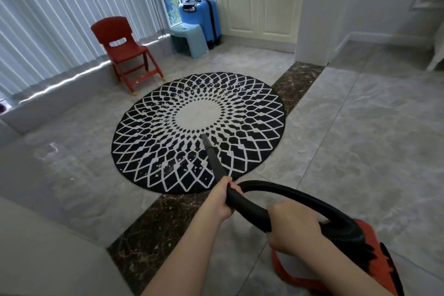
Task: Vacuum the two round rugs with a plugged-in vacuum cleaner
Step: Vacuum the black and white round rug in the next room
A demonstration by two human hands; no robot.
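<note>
A round black rug (149, 151) with a white lattice pattern and a pale centre lies on the grey tiled floor. The vacuum's dark crevice nozzle (212, 156) slants down onto the rug, its tip just below the pale centre. My left hand (222, 198) grips the black wand where it meets the nozzle. My right hand (292, 228) grips the wand further back, near the ribbed black hose (300, 196). The orange and black vacuum body (360, 264) sits on the floor at the lower right, under my right arm. Only one rug is in view.
A small red chair (125, 53) stands just beyond the rug's far left edge. A light blue stool (192, 38) and a blue suitcase (204, 17) stand by the window. A white wall corner (312, 31) rises at right. A dark marble strip (298, 81) crosses the floor under the rug's right side.
</note>
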